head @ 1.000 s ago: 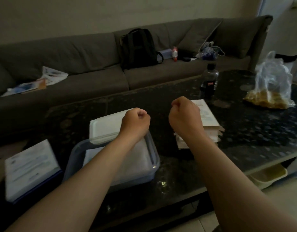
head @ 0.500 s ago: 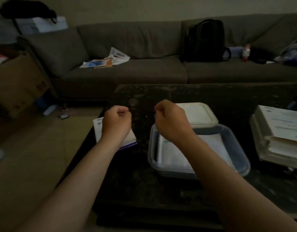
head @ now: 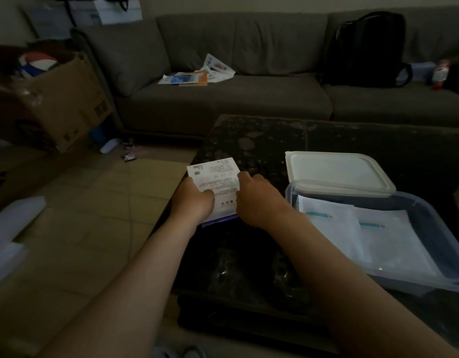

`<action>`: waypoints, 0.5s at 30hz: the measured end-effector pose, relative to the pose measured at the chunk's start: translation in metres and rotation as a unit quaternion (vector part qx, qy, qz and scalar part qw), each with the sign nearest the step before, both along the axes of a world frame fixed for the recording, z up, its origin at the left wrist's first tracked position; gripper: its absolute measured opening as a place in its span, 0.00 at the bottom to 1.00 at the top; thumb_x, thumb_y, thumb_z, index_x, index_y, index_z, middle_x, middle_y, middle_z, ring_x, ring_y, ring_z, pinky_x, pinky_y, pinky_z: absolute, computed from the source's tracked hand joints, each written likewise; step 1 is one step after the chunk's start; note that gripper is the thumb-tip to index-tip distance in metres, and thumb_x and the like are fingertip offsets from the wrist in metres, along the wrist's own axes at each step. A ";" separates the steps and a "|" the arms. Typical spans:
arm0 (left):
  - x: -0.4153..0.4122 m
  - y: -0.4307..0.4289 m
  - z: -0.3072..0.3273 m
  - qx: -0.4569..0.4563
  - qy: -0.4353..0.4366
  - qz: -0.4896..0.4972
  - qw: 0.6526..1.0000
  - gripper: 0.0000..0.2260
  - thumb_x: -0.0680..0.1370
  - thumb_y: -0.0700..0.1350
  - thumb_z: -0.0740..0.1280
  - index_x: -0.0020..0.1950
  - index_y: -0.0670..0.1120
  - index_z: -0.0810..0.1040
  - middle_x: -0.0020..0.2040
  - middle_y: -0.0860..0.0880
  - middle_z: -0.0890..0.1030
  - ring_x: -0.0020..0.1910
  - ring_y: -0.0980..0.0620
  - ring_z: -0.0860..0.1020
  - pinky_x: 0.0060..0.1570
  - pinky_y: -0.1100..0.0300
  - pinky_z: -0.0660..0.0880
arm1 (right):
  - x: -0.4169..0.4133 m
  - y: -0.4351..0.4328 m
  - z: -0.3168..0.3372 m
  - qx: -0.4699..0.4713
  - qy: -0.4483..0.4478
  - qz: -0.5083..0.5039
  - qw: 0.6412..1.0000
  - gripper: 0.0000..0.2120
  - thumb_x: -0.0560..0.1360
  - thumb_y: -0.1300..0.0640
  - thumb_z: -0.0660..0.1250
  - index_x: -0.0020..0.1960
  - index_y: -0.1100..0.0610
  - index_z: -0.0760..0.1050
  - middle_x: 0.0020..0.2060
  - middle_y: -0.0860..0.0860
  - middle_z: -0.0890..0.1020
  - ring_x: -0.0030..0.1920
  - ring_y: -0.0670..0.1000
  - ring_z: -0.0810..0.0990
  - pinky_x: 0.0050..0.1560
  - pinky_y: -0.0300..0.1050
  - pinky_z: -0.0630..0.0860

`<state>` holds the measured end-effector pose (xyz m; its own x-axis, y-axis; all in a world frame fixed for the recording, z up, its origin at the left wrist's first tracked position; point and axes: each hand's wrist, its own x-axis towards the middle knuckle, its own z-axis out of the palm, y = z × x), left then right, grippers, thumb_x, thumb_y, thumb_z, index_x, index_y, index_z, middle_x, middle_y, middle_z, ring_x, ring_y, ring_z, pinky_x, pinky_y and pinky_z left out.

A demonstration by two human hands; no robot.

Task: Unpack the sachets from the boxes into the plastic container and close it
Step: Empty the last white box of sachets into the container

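Observation:
A flat white box [head: 218,180] with small print and a purple underside lies at the left end of the dark table [head: 259,140]. My left hand [head: 192,200] grips its near left edge. My right hand [head: 257,197] grips its near right edge. To the right stands the clear plastic container [head: 437,228], uncovered, with white sachets [head: 373,236] lying flat inside. Its white lid [head: 334,171] leans on the container's far rim.
A grey sofa [head: 223,104] runs along the back with loose papers [head: 197,73] and a black backpack [head: 368,47] on it. A cardboard box [head: 65,99] stands on the floor at left. Tiled floor lies left of the table.
My view swung left along the table. Both hands, closed fists in the air before, have come down onto the white box and taken hold of it.

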<state>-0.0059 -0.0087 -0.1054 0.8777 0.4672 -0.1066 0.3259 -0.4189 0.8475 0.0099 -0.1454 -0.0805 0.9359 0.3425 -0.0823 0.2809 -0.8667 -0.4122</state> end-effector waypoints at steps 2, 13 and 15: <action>0.000 0.002 -0.003 -0.012 -0.002 -0.005 1.000 0.16 0.82 0.38 0.63 0.68 0.46 0.80 0.65 0.46 0.83 0.62 0.43 0.80 0.55 0.56 0.76 | 0.001 0.004 -0.006 -0.006 0.034 0.001 0.999 0.27 0.79 0.56 0.65 0.74 0.55 0.58 0.68 0.60 0.68 0.64 0.59 0.73 0.59 0.49 0.73; 0.008 0.009 -0.014 -0.012 -0.008 0.031 0.999 0.11 0.80 0.38 0.68 0.62 0.44 0.83 0.56 0.49 0.84 0.52 0.48 0.81 0.41 0.60 0.77 | 0.003 0.009 -0.014 0.019 0.048 -0.018 0.998 0.23 0.79 0.55 0.64 0.71 0.57 0.61 0.64 0.60 0.70 0.61 0.58 0.74 0.54 0.47 0.73; 0.008 0.010 -0.013 -0.034 -0.018 0.041 0.998 0.07 0.80 0.37 0.69 0.55 0.47 0.83 0.51 0.51 0.81 0.49 0.50 0.79 0.34 0.64 0.71 | 0.003 0.008 -0.013 0.031 0.042 -0.021 0.998 0.23 0.79 0.55 0.64 0.70 0.57 0.62 0.64 0.59 0.71 0.60 0.58 0.75 0.55 0.47 0.74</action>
